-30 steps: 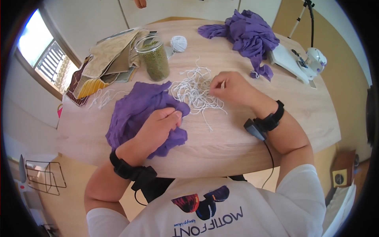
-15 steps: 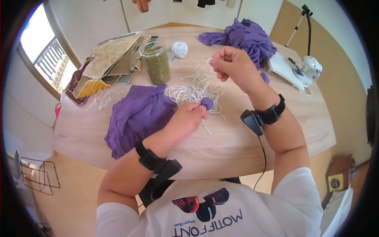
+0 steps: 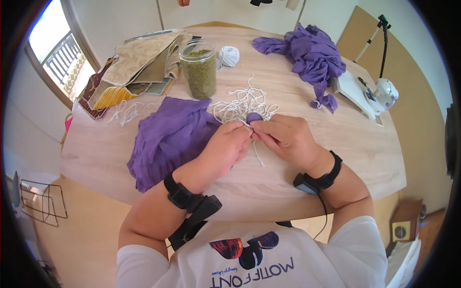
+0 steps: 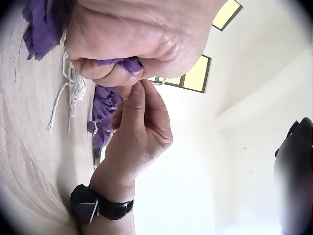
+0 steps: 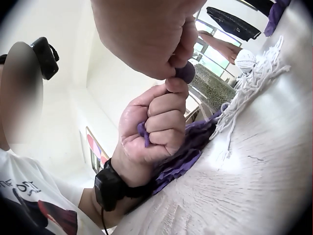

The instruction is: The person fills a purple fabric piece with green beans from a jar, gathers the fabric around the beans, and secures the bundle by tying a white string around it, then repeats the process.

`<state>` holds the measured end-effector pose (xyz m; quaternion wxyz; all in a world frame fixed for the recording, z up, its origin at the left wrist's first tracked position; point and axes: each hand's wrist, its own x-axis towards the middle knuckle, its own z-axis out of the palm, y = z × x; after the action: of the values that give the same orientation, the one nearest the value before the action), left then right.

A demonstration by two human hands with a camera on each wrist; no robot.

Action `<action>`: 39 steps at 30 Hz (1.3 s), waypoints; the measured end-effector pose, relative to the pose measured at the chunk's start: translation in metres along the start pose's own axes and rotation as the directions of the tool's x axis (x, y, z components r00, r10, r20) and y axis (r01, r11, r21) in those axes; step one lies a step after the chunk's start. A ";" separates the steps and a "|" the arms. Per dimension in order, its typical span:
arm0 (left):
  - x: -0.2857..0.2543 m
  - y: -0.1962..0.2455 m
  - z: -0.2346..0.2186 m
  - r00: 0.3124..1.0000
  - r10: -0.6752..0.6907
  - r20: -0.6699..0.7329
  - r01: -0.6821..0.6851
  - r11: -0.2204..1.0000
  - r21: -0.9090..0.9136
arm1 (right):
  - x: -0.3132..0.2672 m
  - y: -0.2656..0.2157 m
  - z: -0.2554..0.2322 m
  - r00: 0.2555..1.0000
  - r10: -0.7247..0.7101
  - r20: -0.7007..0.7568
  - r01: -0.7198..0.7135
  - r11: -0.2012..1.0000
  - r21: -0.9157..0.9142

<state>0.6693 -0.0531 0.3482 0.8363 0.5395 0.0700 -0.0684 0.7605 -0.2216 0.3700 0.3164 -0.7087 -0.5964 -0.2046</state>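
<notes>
- Purple cloth (image 3: 168,137), handling (judged): light, soft, limp, little slip; best held at the gathered neck below its rounded knob (image 3: 254,116).
- White string (image 3: 242,102), handling (judged): light, pliant, prone to snag; best taken near a free end.
- Left hand (image 3: 226,150): fingers curled round gathered cloth.
- Right hand (image 3: 288,137): thumb and forefinger pinching, apparently string, beside the knob.
- Cloth, appearance and place: matt, crumpled; spread on bench (image 3: 269,194), left of the tangled string.
- String, appearance: thin, loosely heaped beyond both hands.
</notes>
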 end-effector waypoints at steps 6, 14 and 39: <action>-0.004 0.003 0.000 1.000 -0.005 0.015 0.005 1.000 0.008 | -0.001 0.004 -0.001 1.000 -0.011 0.008 0.011 0.999 0.039; -0.003 0.001 0.006 0.983 0.132 -0.128 -0.124 0.990 0.073 | -0.013 -0.001 0.007 0.932 0.362 -0.002 -0.334 0.860 0.386; -0.011 0.011 -0.006 0.796 0.100 0.597 -0.544 0.551 0.633 | -0.005 0.016 -0.024 0.955 -0.019 0.296 -0.209 0.665 0.717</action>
<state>0.6603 -0.0423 0.3577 0.5018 0.8129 -0.2880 -0.0666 0.7774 -0.2434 0.3807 0.5000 -0.5708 -0.6277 0.1736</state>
